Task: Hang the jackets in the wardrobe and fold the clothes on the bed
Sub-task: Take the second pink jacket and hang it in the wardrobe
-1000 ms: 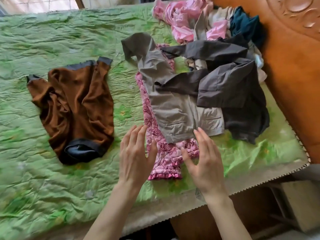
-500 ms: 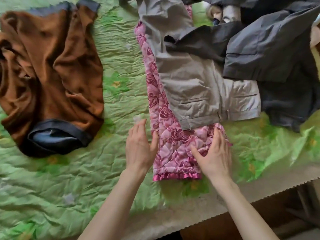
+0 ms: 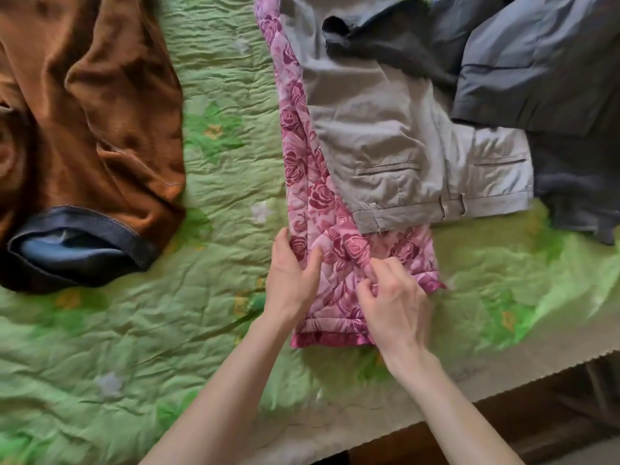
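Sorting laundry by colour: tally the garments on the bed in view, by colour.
Brown: 1, the brown top
Pink floral: 1, the pink floral garment, gripped by both hands
Light grey: 1, the grey trousers
Dark grey: at least 1, the dark garments
Total: at least 4
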The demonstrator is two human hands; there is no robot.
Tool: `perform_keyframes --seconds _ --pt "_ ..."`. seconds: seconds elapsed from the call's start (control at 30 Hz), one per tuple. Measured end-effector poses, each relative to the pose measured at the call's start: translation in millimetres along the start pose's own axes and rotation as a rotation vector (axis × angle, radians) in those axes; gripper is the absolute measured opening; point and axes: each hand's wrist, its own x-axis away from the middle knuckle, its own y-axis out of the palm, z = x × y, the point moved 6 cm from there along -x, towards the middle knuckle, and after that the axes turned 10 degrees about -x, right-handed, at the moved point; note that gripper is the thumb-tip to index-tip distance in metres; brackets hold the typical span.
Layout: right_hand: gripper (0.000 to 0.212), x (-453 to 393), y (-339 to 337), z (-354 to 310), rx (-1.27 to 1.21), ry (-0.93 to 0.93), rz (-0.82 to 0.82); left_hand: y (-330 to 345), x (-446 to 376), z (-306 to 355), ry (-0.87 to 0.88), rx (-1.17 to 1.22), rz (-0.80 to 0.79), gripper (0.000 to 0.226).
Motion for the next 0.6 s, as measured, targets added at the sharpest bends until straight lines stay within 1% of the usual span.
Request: perform_keyframes --seconds 0.13,0.23,0.27,0.33,0.4,0.43,0.5,0.57,0.6 --pt "0.011 24 -4 -40 -0.148 -0.119 -0.043 -6 -2 -4 -0.173 0.215 -0.095 0.077" --pt "0.011 33 1 -68 -0.219 -0.202 -0.125 -11 -11 3 -0.228 0.474 -0.164 0.076" --pt "0.011 32 2 -73 -0.238 -0.214 -0.149 -12 -12 8 -0.224 0.526 -0.206 0.068" --pt "0.009 23 4 -71 -0.320 -0.191 -0.176 -17 -12 22 -0.161 0.519 -0.253 0.033" --pt "0.005 14 5 -64 -0.457 -0.125 -0.214 -22 -14 30 -0.105 0.517 -0.236 0.016" --pt "0.014 12 6 -61 -0.509 -0.090 -0.226 -25 -16 31 -0.094 0.553 -0.226 0.013" --pt "0.034 7 3 -57 -0.547 -0.041 -0.168 -34 -16 36 -0.091 0.639 -0.235 0.018" --pt "0.046 2 -1 -58 -0.490 0.001 -0.069 -45 -15 39 -0.090 0.661 -0.224 0.021" --pt "0.054 -1 1 -60 -0.452 0.036 -0.060 -54 -13 40 -0.081 0.653 -0.211 0.022"
